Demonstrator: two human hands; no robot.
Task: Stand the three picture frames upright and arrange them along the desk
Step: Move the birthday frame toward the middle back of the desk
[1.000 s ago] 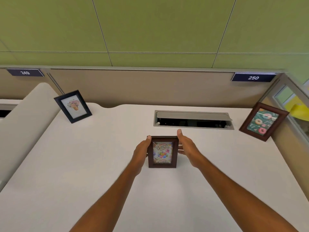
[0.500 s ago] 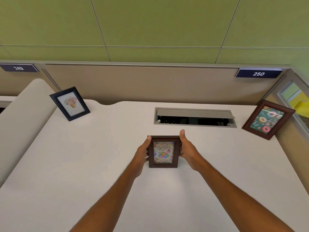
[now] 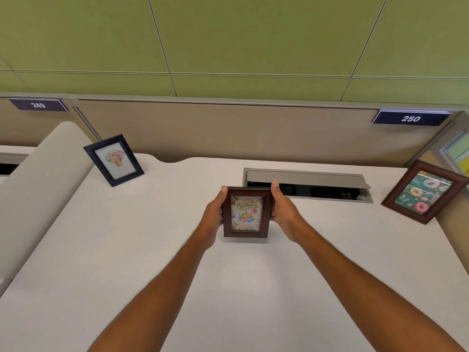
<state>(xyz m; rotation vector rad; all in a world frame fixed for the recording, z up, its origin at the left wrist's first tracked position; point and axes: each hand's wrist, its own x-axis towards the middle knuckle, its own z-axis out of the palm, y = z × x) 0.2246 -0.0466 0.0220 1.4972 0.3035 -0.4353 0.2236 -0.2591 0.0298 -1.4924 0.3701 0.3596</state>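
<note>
From the head view, the left hand (image 3: 212, 214) and right hand (image 3: 283, 212) clamp the side edges of a dark brown wooden birthday-picture frame (image 3: 246, 212), upright between them over the white table (image 3: 127, 250). A black flower-print frame (image 3: 114, 160) stands far left; a brown doughnut-print frame (image 3: 424, 191) stands far right; a grey cable hatch (image 3: 319, 182) lies just beyond the right hand.

You face a green panelled wall (image 3: 228, 34) above a beige partition (image 3: 215, 130) with number plates 249 (image 3: 38, 105) and 250 (image 3: 410, 118), behind a white table (image 3: 127, 250).
</note>
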